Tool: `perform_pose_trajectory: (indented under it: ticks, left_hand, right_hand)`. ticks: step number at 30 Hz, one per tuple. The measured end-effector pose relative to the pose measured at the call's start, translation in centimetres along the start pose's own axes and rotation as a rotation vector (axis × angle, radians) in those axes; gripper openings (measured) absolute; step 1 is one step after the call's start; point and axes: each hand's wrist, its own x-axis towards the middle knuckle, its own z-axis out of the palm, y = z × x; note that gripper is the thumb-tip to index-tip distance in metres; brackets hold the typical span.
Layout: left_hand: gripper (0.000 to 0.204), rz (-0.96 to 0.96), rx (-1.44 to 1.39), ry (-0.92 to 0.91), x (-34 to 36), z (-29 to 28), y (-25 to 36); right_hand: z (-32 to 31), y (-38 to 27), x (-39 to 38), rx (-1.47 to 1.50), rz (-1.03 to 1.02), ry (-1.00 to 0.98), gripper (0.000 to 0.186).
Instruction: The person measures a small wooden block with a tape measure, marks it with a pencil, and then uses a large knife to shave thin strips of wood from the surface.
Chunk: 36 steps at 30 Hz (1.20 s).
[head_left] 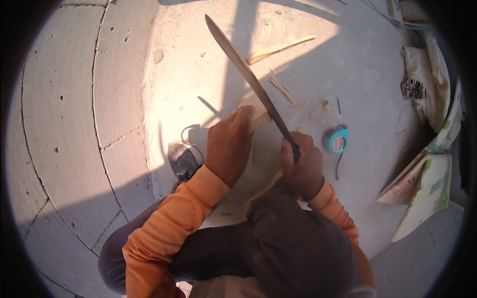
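Note:
My right hand [302, 166] is closed round the grip end of a machete [251, 77], whose long dark blade slants up and to the left. My left hand [229, 144] holds a short piece of wood [261, 119] just left of the blade. The blade passes over or against the wood's right end; I cannot tell whether they touch. Beyond the blade, split wood strips [284, 92] and a longer pale splinter [280, 49] lie on the concrete floor. My left fingertips are partly hidden behind the wood and hand.
A teal tape measure [337, 140] sits right of my right hand, with a dark strap below it. My shoe [185, 160] is at the left, beside a block wall [74, 114]. Torn sacking [425, 84] and a folded printed sheet [422, 184] line the right side.

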Motion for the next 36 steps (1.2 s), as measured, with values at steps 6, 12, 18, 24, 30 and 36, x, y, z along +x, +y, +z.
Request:
perform_pose_trajectory:
  ticks: [6, 12, 18, 24, 30, 36]
  left_hand:
    - [0.027, 0.066, -0.019, 0.051, 0.1, -0.1, -0.2]
    - [0.023, 0.049, -0.02, 0.032, 0.3, -0.3, 0.1]
    - [0.035, -0.001, -0.024, 0.004, 0.1, -0.1, 0.1]
    - [0.026, 0.033, -0.02, 0.024, 0.2, -0.4, 0.1]
    - [0.035, 0.007, -0.011, 0.014, 0.2, -0.3, 0.1]
    - [0.043, -0.033, -0.018, -0.03, 0.0, -0.3, 0.1]
  right_hand:
    - [-0.7, -1.3, 0.3, 0.025, 0.035, -0.012, 0.017]
    - [-1.2, -1.0, 0.6, 0.017, -0.004, -0.039, 0.016]
    - [-0.1, -0.2, 0.5, 0.024, -0.012, -0.009, 0.014]
    - [-1.5, -1.5, 0.4, 0.018, 0.085, -0.079, 0.013]
    - [-0.7, -0.7, 0.5, -0.019, -0.001, 0.022, 0.012]
    - [-0.8, -0.8, 0.1, -0.009, 0.045, -0.022, 0.013]
